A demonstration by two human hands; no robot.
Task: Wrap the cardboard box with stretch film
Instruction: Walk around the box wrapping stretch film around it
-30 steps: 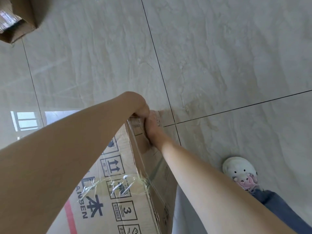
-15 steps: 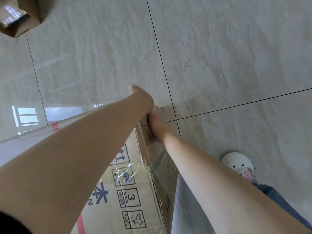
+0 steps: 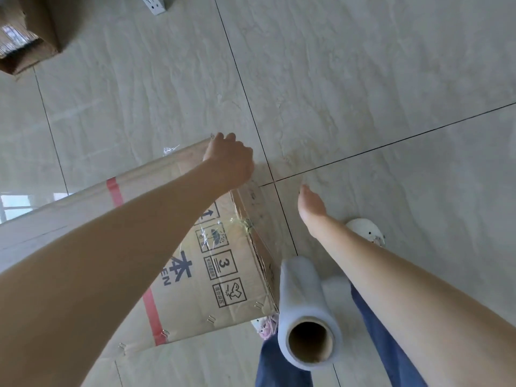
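I have the large brown cardboard box with red tape stripes and printed handling symbols standing on the pale marble-look tiled floor, tipped so that one long face looks up at me. My left hand rests on the far upper corner of the box, fingers curled over the edge; it seems to be pinning the loose end of the clear stretch film there, though I cannot tell whether film is actually under the fingers. A crinkled strip of that film already clings across the printed face and wraps round the near vertical edge. My right hand hangs free beside the box, flat with the fingers pressed together, holding nothing. The white roll of stretch film on its brown cardboard core sits low, just beside the box corner and in front of my blue trouser legs; what supports it is hidden from me.

To do this step well, I judge the left hand should keep firm pressure on that corner so the film tail does not peel away. The right hand should go to the roll and take it by the core, so the roll can turn. Then I would pull the film taut before each corner, since slack film wrinkles and will not cling. Each pass should overlap the one below it. The box looks light enough to shift, so pulling too hard may drag it across the smooth tiles.
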